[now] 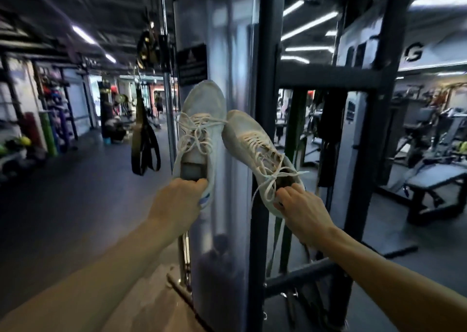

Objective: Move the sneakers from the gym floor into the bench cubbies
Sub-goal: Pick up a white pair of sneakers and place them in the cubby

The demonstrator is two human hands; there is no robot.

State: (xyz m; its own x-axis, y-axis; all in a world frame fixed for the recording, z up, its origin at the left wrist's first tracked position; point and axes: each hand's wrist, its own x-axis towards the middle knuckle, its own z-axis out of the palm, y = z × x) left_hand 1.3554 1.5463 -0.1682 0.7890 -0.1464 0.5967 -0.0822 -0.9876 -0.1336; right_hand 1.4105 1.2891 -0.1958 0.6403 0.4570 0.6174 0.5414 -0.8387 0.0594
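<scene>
- The left hand [180, 200] grips the left sneaker [199, 132] at its heel collar, fingers [199, 183] curled into the opening.
- The right hand [299, 206] pinches the right sneaker [255, 147] at its heel, fingers hooked over the rim.
- Both sneakers are held up in the air, toes pointing away, the toes near each other, right in front of a grey column [222, 40] of a cable machine.
- The step in hand looks like the carry; no cubbies show in view.
- To do it well: keep both heel grips firm, and mind the loose laces [267, 180], which could snag.
- Edges: the column and the black frame [267, 78] stand close ahead.
- Open floor [75, 192] lies to the left; a bench [439, 180] and machines crowd the right.
</scene>
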